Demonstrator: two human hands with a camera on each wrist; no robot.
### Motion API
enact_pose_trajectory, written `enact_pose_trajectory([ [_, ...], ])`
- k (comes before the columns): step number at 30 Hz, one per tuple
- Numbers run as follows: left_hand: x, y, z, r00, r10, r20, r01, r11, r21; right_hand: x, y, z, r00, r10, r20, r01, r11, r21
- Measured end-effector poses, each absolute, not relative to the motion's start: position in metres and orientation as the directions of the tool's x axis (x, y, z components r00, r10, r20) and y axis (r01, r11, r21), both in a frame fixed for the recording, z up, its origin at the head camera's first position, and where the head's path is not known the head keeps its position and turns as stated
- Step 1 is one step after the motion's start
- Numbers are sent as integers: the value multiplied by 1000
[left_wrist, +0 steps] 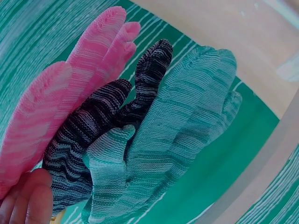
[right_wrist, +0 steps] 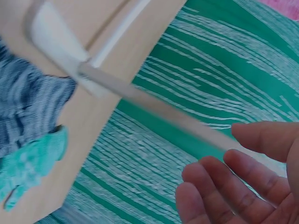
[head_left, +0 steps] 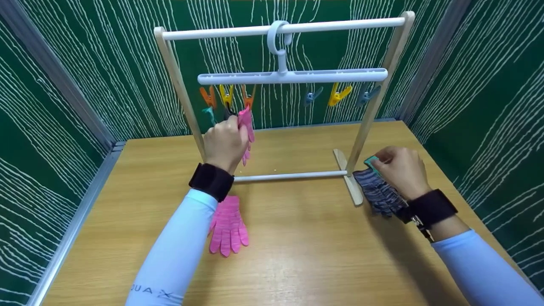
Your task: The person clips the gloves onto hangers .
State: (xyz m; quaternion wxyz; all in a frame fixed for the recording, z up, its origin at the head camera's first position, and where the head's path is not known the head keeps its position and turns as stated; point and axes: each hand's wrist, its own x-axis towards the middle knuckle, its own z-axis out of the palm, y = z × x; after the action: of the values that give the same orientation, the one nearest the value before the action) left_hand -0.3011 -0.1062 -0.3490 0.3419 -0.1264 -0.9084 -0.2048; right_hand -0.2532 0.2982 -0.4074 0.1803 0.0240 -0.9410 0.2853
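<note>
My left hand (head_left: 225, 142) pinches the cuff of a hanging pink glove (left_wrist: 93, 60), just below an orange clothespin (head_left: 248, 98). Beside it hang a black-and-white glove (left_wrist: 88, 126) under a yellow clothespin (head_left: 226, 96) and a teal glove (left_wrist: 177, 112) under another orange clothespin (head_left: 208, 97). At the right, my right hand (head_left: 401, 170) is near a dark grey glove (head_left: 378, 191) and a teal knitted piece (head_left: 371, 162), probably another glove. The right wrist view shows its fingers loosely bent, apart from both. A second pink glove (head_left: 228, 227) lies flat on the table.
A white hanger (head_left: 293, 76) hangs from the rack's top bar (head_left: 340, 26). At its right hang a blue clothespin (head_left: 313, 96), a yellow clothespin (head_left: 339, 94) and another blue clothespin (head_left: 368, 96). The rack's wooden foot (head_left: 353, 187) stands on the table (head_left: 306, 255); green walls (head_left: 42, 148) enclose it.
</note>
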Motion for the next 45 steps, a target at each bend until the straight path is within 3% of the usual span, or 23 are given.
enact_pose_trajectory([
  [22,-301,-112,-352,-755,65,653,356,877,324,-274,339,-450,-998,56,-23,60,854,-518],
  [45,-299,-113,-353,-760,60,648,352,875,332,-291,345,-478,-994,23,-106,69,890,-450],
])
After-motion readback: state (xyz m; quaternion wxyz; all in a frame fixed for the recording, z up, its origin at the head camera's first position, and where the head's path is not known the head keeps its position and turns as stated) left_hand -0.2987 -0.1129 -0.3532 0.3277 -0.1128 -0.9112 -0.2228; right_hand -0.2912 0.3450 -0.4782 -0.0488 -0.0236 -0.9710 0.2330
